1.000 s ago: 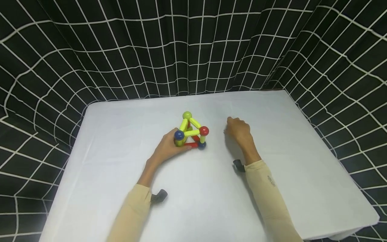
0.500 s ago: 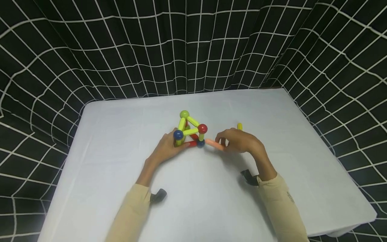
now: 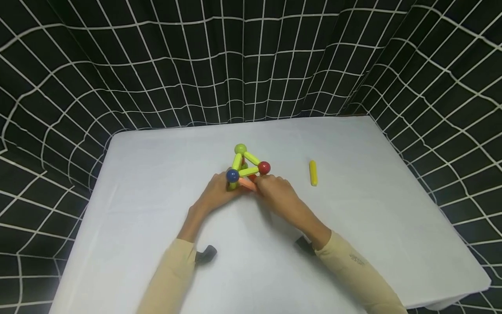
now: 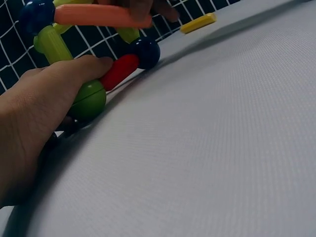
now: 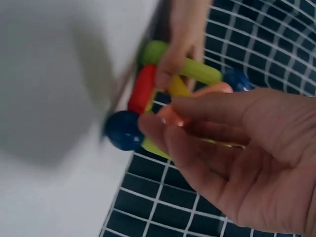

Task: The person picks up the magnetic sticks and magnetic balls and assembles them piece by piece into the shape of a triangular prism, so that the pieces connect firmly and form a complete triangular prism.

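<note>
A frame of magnetic rods and balls stands on the table, topped by a blue ball (image 3: 232,175), a red ball (image 3: 264,167) and a yellow-green ball (image 3: 240,149). My left hand (image 3: 215,192) grips its lower left corner; in the left wrist view the thumb lies by a green ball (image 4: 90,101) and a red rod (image 4: 121,70). My right hand (image 3: 284,198) pinches one end of an orange rod (image 4: 98,16). The rod's other end appears to touch the upper blue ball. In the head view, the right hand hides the lower blue ball (image 4: 146,52).
A single yellow rod (image 3: 313,173) lies on the white table (image 3: 376,209), right of the frame. Behind the table hangs a dark curtain (image 3: 176,65) with a white grid. Each forearm wears a beige sleeve with a dark wrist mount.
My right hand has come left to the frame, carrying the orange rod, which first shows half a second ago. The yellow rod is now uncovered. My left hand keeps its grip.
</note>
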### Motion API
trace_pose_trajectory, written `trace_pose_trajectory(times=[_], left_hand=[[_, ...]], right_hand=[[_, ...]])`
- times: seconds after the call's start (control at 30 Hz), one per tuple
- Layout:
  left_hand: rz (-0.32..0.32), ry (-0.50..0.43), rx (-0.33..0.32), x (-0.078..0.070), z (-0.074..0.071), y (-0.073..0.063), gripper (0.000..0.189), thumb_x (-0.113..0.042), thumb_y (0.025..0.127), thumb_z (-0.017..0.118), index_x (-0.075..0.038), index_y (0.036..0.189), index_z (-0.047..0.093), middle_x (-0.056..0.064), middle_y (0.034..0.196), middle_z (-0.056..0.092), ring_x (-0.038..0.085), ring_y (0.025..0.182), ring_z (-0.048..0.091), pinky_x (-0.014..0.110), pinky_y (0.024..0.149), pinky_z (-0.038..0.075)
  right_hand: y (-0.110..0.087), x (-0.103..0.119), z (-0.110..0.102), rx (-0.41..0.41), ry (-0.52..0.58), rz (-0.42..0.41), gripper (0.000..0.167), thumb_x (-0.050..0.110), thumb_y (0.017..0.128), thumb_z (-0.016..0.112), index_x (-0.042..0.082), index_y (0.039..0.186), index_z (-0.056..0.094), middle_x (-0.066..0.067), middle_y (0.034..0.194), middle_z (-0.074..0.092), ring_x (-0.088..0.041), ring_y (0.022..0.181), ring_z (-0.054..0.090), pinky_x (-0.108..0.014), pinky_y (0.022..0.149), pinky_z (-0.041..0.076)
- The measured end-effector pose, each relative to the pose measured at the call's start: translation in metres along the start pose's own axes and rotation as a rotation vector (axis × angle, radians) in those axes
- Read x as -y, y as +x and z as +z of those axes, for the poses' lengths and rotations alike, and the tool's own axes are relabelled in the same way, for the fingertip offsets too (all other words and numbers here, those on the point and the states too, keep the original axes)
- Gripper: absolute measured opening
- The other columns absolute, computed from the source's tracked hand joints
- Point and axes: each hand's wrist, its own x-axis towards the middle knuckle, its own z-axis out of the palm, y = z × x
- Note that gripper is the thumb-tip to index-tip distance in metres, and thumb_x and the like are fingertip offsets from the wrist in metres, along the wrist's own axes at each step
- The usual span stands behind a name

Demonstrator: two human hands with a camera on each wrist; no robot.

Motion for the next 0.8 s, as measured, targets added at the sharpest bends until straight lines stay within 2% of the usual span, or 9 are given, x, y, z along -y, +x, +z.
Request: trace_pose_trajectory(times=[0.07, 0.17, 0.33, 0.4, 0.5, 0.6, 0.63, 0.7, 0.8], left_hand=[[-0.011, -0.004, -0.003, 0.001, -0.001, 0.000, 0.056, -0.055, 0.090, 0.077, -0.023, 0.133, 0.060, 0.002, 0.118, 0.072, 0.016, 0.098, 0.063, 0.038, 0.091, 0.050], [-0.019, -0.032, 0.000, 0.003, 0.000, 0.000, 0.055, -0.060, 0.088, 0.077, -0.027, 0.129, 0.061, -0.002, 0.115, 0.072, 0.016, 0.099, 0.064, 0.037, 0.091, 0.052], [-0.009, -0.052, 0.002, 0.004, 0.001, 0.001, 0.053, -0.062, 0.086, 0.078, -0.028, 0.124, 0.062, -0.004, 0.109, 0.071, 0.016, 0.096, 0.064, 0.036, 0.089, 0.052], [0.001, -0.058, 0.005, 0.004, 0.002, 0.002, 0.052, -0.060, 0.087, 0.078, -0.028, 0.126, 0.062, -0.004, 0.111, 0.072, 0.014, 0.097, 0.064, 0.036, 0.089, 0.052], [0.004, -0.090, -0.002, 0.003, 0.003, 0.001, 0.054, -0.053, 0.089, 0.080, -0.025, 0.130, 0.059, -0.003, 0.115, 0.071, 0.013, 0.100, 0.065, 0.037, 0.092, 0.053], [-0.024, -0.105, -0.062, 0.001, 0.003, 0.001, 0.055, -0.048, 0.087, 0.083, -0.020, 0.126, 0.054, -0.001, 0.108, 0.065, 0.015, 0.095, 0.060, 0.035, 0.085, 0.051], [-0.037, -0.109, -0.095, 0.000, 0.002, 0.001, 0.055, -0.046, 0.086, 0.085, -0.019, 0.122, 0.052, 0.001, 0.103, 0.061, 0.016, 0.091, 0.058, 0.032, 0.080, 0.050], [-0.072, -0.091, -0.163, -0.001, 0.001, 0.001, 0.056, -0.043, 0.084, 0.087, -0.015, 0.114, 0.048, 0.003, 0.099, 0.052, 0.017, 0.085, 0.052, 0.028, 0.073, 0.045], [-0.085, -0.075, -0.219, -0.002, 0.000, 0.002, 0.056, -0.036, 0.083, 0.088, -0.010, 0.109, 0.045, 0.007, 0.104, 0.048, 0.020, 0.086, 0.050, 0.028, 0.074, 0.045]], right_hand=[[0.002, 0.002, 0.005, -0.027, -0.116, 0.000, 0.011, 0.005, 0.095, 0.074, 0.002, 0.105, 0.071, -0.012, 0.081, 0.070, -0.020, 0.063, 0.056, -0.034, 0.055, 0.052], [0.005, 0.004, 0.011, -0.033, -0.202, 0.019, 0.012, 0.004, 0.095, 0.073, 0.003, 0.107, 0.071, -0.014, 0.083, 0.072, -0.021, 0.061, 0.058, -0.035, 0.055, 0.054], [0.008, -0.001, 0.014, 0.018, -0.225, 0.033, 0.016, 0.005, 0.097, 0.071, 0.004, 0.113, 0.071, -0.014, 0.087, 0.074, -0.021, 0.064, 0.062, -0.035, 0.058, 0.056], [0.006, -0.007, 0.008, 0.087, -0.144, 0.026, 0.020, 0.005, 0.097, 0.071, 0.005, 0.118, 0.068, -0.013, 0.089, 0.074, -0.020, 0.067, 0.061, -0.034, 0.060, 0.055], [0.000, -0.020, -0.009, 0.241, 0.070, -0.008, 0.038, 0.009, 0.097, 0.073, 0.008, 0.133, 0.063, -0.008, 0.088, 0.072, -0.017, 0.069, 0.059, -0.030, 0.062, 0.051], [-0.006, -0.036, -0.028, 0.362, 0.250, -0.002, 0.032, 0.016, 0.096, 0.075, 0.007, 0.126, 0.068, -0.003, 0.082, 0.068, -0.013, 0.067, 0.056, -0.026, 0.062, 0.047], [-0.007, -0.042, -0.031, 0.368, 0.260, 0.013, 0.028, 0.018, 0.096, 0.076, 0.006, 0.121, 0.070, -0.002, 0.080, 0.067, -0.012, 0.067, 0.056, -0.025, 0.062, 0.046], [-0.005, -0.051, -0.033, 0.342, 0.271, 0.039, 0.028, 0.019, 0.096, 0.076, 0.003, 0.118, 0.069, -0.006, 0.090, 0.073, -0.015, 0.076, 0.064, -0.027, 0.068, 0.053], [0.004, -0.062, -0.021, 0.319, 0.314, 0.053, 0.044, 0.016, 0.097, 0.075, -0.001, 0.134, 0.060, -0.016, 0.115, 0.073, -0.025, 0.099, 0.070, -0.037, 0.085, 0.060]])
